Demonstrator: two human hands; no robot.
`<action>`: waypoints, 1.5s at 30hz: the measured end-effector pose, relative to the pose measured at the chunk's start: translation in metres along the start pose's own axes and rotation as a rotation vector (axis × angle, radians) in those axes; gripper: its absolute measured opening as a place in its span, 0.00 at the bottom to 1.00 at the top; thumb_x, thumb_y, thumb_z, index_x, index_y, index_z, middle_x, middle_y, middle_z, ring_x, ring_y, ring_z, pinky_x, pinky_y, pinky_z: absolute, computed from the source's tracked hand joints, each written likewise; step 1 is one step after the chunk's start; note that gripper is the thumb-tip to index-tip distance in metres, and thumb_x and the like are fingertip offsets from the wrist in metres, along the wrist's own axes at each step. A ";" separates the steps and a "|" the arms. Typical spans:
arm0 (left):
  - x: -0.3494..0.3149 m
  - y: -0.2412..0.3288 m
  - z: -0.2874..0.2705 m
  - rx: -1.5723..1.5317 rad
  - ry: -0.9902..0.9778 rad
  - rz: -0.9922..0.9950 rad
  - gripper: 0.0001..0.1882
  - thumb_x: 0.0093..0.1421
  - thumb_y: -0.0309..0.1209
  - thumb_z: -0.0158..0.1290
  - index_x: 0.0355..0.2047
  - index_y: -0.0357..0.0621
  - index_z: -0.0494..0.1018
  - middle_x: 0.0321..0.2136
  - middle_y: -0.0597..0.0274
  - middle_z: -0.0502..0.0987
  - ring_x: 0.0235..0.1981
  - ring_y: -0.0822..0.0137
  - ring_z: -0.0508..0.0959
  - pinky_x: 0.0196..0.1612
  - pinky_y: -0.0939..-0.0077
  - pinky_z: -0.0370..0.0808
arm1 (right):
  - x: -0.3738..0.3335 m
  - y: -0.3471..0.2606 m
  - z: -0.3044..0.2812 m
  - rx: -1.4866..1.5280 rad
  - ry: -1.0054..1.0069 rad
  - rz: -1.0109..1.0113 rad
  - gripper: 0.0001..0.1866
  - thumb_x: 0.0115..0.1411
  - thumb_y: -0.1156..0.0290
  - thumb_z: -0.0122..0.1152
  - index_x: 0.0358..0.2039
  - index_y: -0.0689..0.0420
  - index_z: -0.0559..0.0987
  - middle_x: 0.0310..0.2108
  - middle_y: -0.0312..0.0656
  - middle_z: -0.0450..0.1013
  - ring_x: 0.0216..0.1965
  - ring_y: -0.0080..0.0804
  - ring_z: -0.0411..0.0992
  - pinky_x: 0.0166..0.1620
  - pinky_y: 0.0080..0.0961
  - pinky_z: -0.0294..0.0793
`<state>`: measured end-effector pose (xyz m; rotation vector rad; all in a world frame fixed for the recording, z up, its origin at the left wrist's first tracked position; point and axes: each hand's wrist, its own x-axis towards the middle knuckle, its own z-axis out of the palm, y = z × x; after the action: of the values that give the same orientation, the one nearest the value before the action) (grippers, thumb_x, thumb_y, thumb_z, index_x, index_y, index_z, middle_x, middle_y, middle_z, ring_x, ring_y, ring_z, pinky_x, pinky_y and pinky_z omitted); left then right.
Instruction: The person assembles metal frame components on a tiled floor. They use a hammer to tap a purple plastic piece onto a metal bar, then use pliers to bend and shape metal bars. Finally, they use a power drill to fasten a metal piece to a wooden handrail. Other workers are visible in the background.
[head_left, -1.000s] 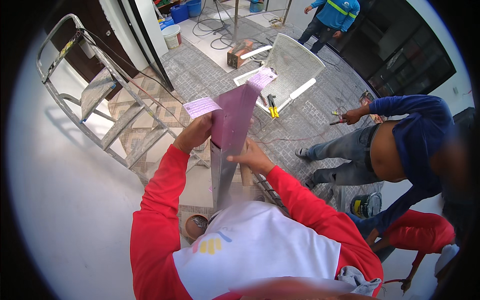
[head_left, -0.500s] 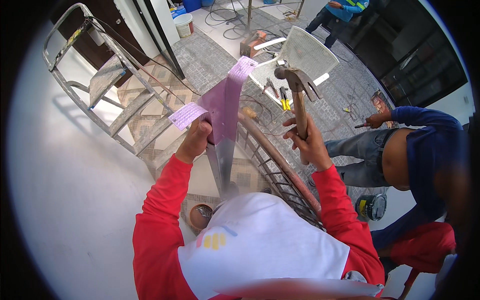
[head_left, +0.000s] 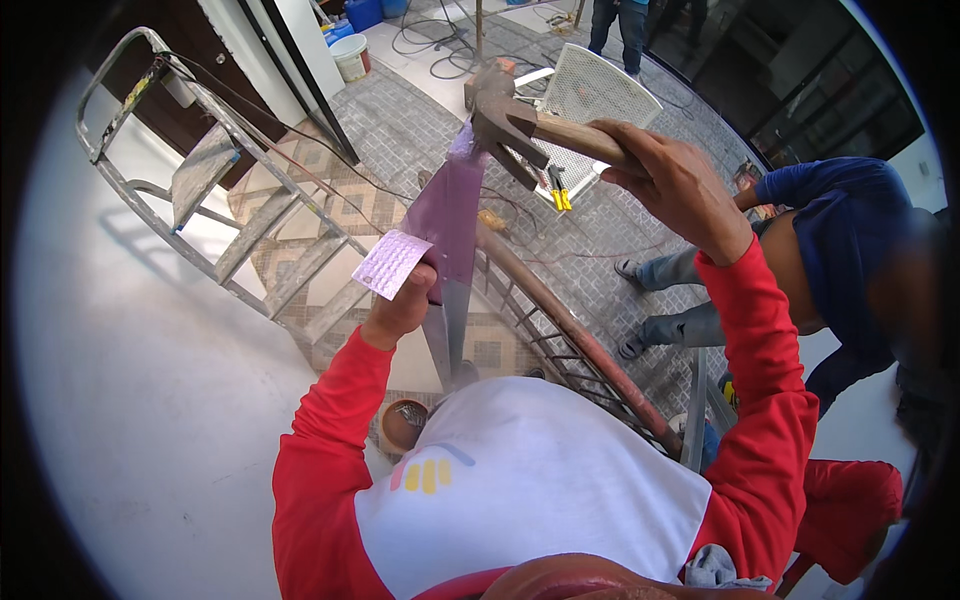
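Observation:
My left hand (head_left: 398, 310) is closed around a long metal channel (head_left: 450, 225) that looks purple over its upper part and bare grey lower down. One dimpled purple flap (head_left: 392, 263) sticks out to the left above my fingers. At the channel's top end another flap (head_left: 463, 143) is partly hidden behind the hammer's head. My right hand (head_left: 685, 185) grips the wooden handle of a claw hammer (head_left: 580, 138), held sideways with its head over that top end. Whether the head touches the flap I cannot tell.
A metal stepladder (head_left: 215, 190) leans near the left wall. Behind the channel, a white perforated chair (head_left: 600, 100) holds yellow-handled pliers (head_left: 558, 190). A rusty rail (head_left: 570, 320) slants below my right arm. A co-worker in a blue top (head_left: 850, 235) bends at right; a brown bowl (head_left: 403, 425) sits below.
My right hand has risen and moved right, turning the hammer from upright to sideways, its head now over the channel's top. The left flap has shifted slightly lower and right. The co-worker's legs have moved.

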<state>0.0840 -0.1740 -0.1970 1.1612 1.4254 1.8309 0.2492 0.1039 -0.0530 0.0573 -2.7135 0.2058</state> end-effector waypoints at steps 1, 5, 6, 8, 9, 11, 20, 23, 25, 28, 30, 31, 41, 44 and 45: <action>-0.001 0.000 0.000 -0.009 0.007 0.001 0.60 0.50 0.81 0.44 0.59 0.32 0.66 0.49 0.52 0.78 0.51 0.63 0.79 0.52 0.67 0.77 | 0.000 0.002 0.000 0.056 0.052 -0.009 0.29 0.61 0.64 0.69 0.61 0.54 0.71 0.33 0.48 0.76 0.29 0.49 0.75 0.35 0.41 0.72; -0.007 0.002 -0.003 -0.019 0.000 -0.019 0.60 0.49 0.81 0.45 0.60 0.33 0.65 0.49 0.53 0.78 0.51 0.63 0.79 0.53 0.67 0.78 | -0.005 0.003 0.000 0.141 0.094 0.016 0.27 0.62 0.66 0.68 0.60 0.54 0.72 0.30 0.48 0.75 0.29 0.50 0.74 0.34 0.42 0.71; -0.008 0.003 -0.004 -0.015 -0.005 -0.029 0.61 0.49 0.81 0.45 0.61 0.33 0.65 0.49 0.53 0.78 0.51 0.63 0.79 0.53 0.67 0.78 | -0.006 0.002 0.001 0.104 0.081 -0.009 0.26 0.62 0.67 0.67 0.60 0.54 0.72 0.30 0.48 0.75 0.29 0.50 0.74 0.34 0.42 0.71; -0.012 0.008 -0.005 -0.005 -0.014 -0.048 0.61 0.48 0.81 0.45 0.61 0.33 0.65 0.49 0.53 0.78 0.51 0.64 0.79 0.53 0.66 0.78 | -0.010 0.001 0.003 0.073 -0.219 0.094 0.25 0.63 0.64 0.66 0.59 0.53 0.73 0.34 0.50 0.78 0.34 0.52 0.78 0.37 0.43 0.72; -0.012 0.011 -0.006 0.004 -0.018 -0.044 0.62 0.48 0.81 0.44 0.61 0.33 0.65 0.49 0.53 0.78 0.51 0.64 0.79 0.53 0.66 0.78 | -0.010 0.002 0.004 0.030 -0.058 0.025 0.26 0.63 0.64 0.67 0.59 0.54 0.72 0.33 0.50 0.77 0.33 0.51 0.77 0.37 0.42 0.72; -0.010 0.017 -0.004 0.022 -0.019 -0.020 0.62 0.47 0.82 0.43 0.61 0.33 0.65 0.49 0.54 0.78 0.51 0.64 0.79 0.53 0.66 0.77 | -0.011 0.004 0.004 0.071 0.029 0.035 0.26 0.62 0.66 0.68 0.59 0.56 0.72 0.32 0.50 0.76 0.31 0.49 0.75 0.36 0.40 0.72; -0.002 0.037 0.001 0.031 -0.053 0.040 0.64 0.46 0.84 0.42 0.61 0.33 0.64 0.48 0.51 0.78 0.49 0.62 0.80 0.51 0.65 0.79 | -0.009 0.003 -0.011 0.019 0.052 0.014 0.26 0.63 0.64 0.67 0.58 0.57 0.71 0.33 0.51 0.75 0.34 0.52 0.77 0.36 0.42 0.72; 0.001 0.037 -0.007 -0.038 -0.064 0.050 0.64 0.46 0.83 0.43 0.61 0.32 0.64 0.48 0.50 0.78 0.48 0.62 0.81 0.50 0.64 0.80 | -0.003 0.001 -0.020 0.186 0.156 -0.017 0.27 0.62 0.65 0.68 0.58 0.58 0.71 0.33 0.51 0.75 0.33 0.51 0.76 0.37 0.42 0.72; 0.004 0.039 -0.012 -0.010 -0.077 0.018 0.64 0.47 0.83 0.44 0.61 0.32 0.64 0.48 0.49 0.78 0.47 0.62 0.81 0.50 0.64 0.81 | 0.002 -0.002 -0.020 0.110 0.194 -0.113 0.26 0.62 0.64 0.68 0.58 0.57 0.71 0.34 0.52 0.76 0.34 0.53 0.76 0.36 0.43 0.72; 0.011 0.040 -0.013 0.087 -0.104 0.000 0.63 0.47 0.82 0.45 0.61 0.32 0.65 0.48 0.49 0.79 0.45 0.63 0.82 0.47 0.66 0.82 | 0.005 -0.014 -0.013 0.088 0.054 -0.116 0.24 0.64 0.64 0.65 0.58 0.55 0.71 0.36 0.53 0.77 0.36 0.56 0.77 0.37 0.45 0.73; 0.017 0.041 -0.015 0.142 -0.096 0.025 0.62 0.48 0.82 0.45 0.60 0.32 0.66 0.47 0.49 0.79 0.44 0.63 0.83 0.45 0.68 0.82 | 0.012 -0.019 -0.012 0.094 0.112 -0.084 0.24 0.63 0.65 0.66 0.58 0.55 0.72 0.36 0.53 0.78 0.35 0.54 0.77 0.37 0.43 0.73; 0.023 0.040 -0.017 0.151 -0.086 0.056 0.61 0.49 0.81 0.45 0.59 0.32 0.66 0.47 0.50 0.79 0.43 0.63 0.83 0.44 0.68 0.82 | 0.012 -0.022 -0.014 0.116 0.149 -0.095 0.25 0.63 0.65 0.66 0.58 0.55 0.72 0.36 0.53 0.78 0.34 0.54 0.77 0.37 0.43 0.73; 0.047 -0.006 -0.055 0.368 -0.031 0.137 0.43 0.65 0.66 0.48 0.55 0.33 0.72 0.47 0.55 0.80 0.48 0.64 0.80 0.52 0.68 0.76 | 0.018 -0.043 -0.006 0.079 0.059 -0.171 0.26 0.61 0.61 0.67 0.58 0.54 0.73 0.39 0.48 0.79 0.35 0.50 0.78 0.38 0.40 0.75; 0.047 -0.026 -0.055 0.416 0.101 0.144 0.35 0.66 0.60 0.52 0.52 0.37 0.76 0.46 0.58 0.80 0.49 0.65 0.78 0.54 0.68 0.74 | 0.018 -0.043 -0.001 0.014 -0.002 -0.173 0.26 0.61 0.62 0.67 0.58 0.54 0.74 0.39 0.48 0.79 0.34 0.51 0.78 0.38 0.40 0.75; 0.046 -0.027 -0.056 0.550 0.073 0.064 0.35 0.66 0.60 0.52 0.53 0.38 0.75 0.45 0.59 0.80 0.49 0.65 0.78 0.54 0.68 0.73 | 0.020 -0.042 -0.002 0.048 0.046 -0.198 0.26 0.61 0.62 0.67 0.58 0.54 0.74 0.40 0.48 0.79 0.34 0.51 0.77 0.38 0.40 0.75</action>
<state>0.0103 -0.1558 -0.2128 1.4170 2.0347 1.5753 0.2349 0.0624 -0.0378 0.3297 -2.6356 0.2107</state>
